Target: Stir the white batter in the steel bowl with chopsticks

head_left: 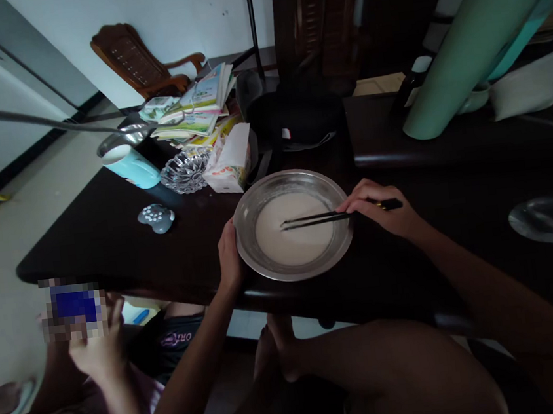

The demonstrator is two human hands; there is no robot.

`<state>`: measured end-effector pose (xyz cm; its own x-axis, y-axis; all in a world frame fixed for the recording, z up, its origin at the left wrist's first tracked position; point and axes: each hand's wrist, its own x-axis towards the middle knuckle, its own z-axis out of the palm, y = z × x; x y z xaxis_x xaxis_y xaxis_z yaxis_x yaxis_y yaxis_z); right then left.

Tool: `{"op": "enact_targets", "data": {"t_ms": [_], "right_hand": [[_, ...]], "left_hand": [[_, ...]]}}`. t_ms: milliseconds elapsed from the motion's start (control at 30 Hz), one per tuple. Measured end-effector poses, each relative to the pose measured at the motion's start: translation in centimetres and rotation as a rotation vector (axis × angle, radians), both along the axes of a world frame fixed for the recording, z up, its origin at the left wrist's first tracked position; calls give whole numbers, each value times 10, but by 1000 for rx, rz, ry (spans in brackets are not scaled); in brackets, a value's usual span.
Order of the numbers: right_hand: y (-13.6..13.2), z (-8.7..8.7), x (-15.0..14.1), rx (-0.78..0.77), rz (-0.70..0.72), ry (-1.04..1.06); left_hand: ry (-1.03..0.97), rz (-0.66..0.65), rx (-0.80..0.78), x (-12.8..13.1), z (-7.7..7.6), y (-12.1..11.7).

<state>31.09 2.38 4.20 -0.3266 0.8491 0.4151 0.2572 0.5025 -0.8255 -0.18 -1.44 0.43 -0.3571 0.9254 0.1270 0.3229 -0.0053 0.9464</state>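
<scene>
A wide stainless steel bowl (pixel 247 236) stands near the front edge of the dark table, holding a smooth, milky white mixture (pixel 295 246). My left hand (pixel 229 255) grips the bowl's left side, with its fingertips partly hidden behind the rim. Between the closed fingers of my right hand (pixel 380 206) is a pair of black chopsticks (pixel 314 217), reaching over the bowl's right rim. Their tips, a little apart, are at the mixture near the middle of the bowl; whether they dip below the surface I cannot tell.
Behind the bowl are a tissue packet (pixel 230 162), a glass dish (pixel 184 172), a light blue cup (pixel 131 166) and stacked booklets (pixel 197 113). A grey object (pixel 156 217) lies left. A tall green flask (pixel 474 48) stands right. Another person's hand (pixel 96 348) is at lower left.
</scene>
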Motion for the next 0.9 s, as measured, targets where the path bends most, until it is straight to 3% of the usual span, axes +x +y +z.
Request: {"op": "enact_targets", "data": {"t_ms": [167,333,500,667,733,833,900], "right_hand": [[3,-1,4,-15,-71,155],[0,-1,-1,-29,31,0],[3,-1,3,13,-109,144],[0,1,0,-45,39,47],[0,2,-1,-13,5,2],[2,1,2,1,-94,105],[2,0,3,-35,-81,172]], "left_hand": [[9,-17,10,-2,-4,1],[26,-8,9,-3,-5,1],[4,-14,6,-4,-8,2],[37,-6,21,-6,-10,3],[46,-10,24,-5,-9,3],[15,-16,17,-4,-7,2],[-9,-12,18,-3,-6,2]]}}
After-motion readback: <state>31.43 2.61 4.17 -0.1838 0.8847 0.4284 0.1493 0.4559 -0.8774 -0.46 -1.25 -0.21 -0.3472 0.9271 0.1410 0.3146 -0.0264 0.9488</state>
